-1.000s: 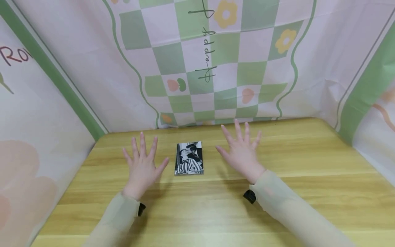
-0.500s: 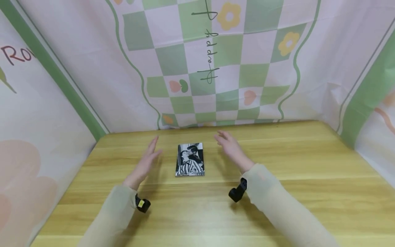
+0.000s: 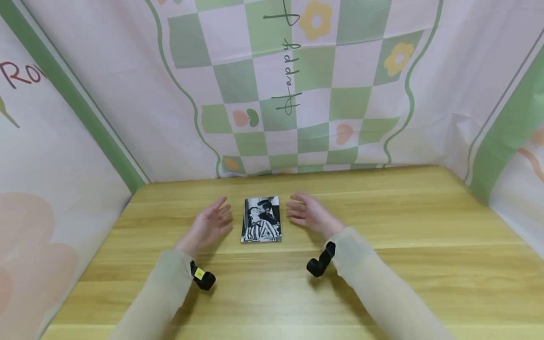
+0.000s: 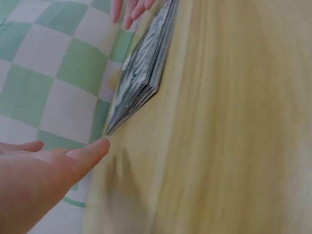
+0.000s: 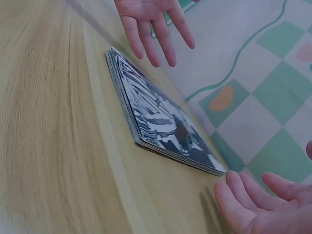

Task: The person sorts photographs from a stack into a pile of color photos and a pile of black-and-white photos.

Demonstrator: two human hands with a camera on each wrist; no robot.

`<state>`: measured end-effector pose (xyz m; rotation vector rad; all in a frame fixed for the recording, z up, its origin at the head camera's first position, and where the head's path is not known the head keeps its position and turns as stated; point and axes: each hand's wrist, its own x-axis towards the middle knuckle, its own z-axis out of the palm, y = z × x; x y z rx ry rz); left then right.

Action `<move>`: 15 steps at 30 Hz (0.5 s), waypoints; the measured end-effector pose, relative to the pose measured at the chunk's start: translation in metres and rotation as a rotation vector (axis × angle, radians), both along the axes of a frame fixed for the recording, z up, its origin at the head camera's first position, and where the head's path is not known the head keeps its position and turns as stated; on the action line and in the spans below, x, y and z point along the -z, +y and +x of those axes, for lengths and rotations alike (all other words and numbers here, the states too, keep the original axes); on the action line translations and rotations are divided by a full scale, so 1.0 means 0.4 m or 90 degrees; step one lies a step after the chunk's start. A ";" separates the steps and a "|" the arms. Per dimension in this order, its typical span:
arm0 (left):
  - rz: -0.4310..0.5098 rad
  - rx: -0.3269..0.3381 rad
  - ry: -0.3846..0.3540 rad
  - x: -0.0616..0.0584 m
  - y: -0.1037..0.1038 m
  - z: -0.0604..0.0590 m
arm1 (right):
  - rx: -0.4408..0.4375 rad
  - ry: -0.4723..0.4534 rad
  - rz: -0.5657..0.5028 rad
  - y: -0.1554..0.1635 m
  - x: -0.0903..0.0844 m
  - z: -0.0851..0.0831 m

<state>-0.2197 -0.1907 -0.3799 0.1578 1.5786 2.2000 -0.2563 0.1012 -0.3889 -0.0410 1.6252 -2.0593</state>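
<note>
Postcards [image 3: 261, 220] — a thin stack with a black-and-white couple on top — lie flat on the wooden table [image 3: 382, 264], near its far edge, right between the two hands. Left hand [image 3: 208, 224] sits just beside the stack's left edge, palm turned inward, fingers straight and loose, gripping nothing; the wrist views show its fingertips close to the stack, not touching. Right hand [image 3: 308, 213] mirrors it on the other side — fingers relaxed and spread, near the right edge, holding nothing. Behind stands a pink and green checkered backdrop [image 3: 297, 85] with flowers.
</note>
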 end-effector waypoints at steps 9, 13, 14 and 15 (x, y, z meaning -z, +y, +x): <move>0.027 0.027 -0.043 0.016 0.019 -0.006 | -0.023 -0.023 -0.013 -0.023 0.028 -0.006; 0.015 0.024 -0.053 0.021 0.026 -0.010 | -0.021 -0.022 -0.007 -0.031 0.032 -0.009; 0.012 0.022 -0.056 0.022 0.028 -0.011 | -0.018 -0.023 -0.006 -0.033 0.033 -0.009; 0.011 0.020 -0.058 0.022 0.030 -0.012 | -0.015 -0.024 -0.005 -0.034 0.034 -0.009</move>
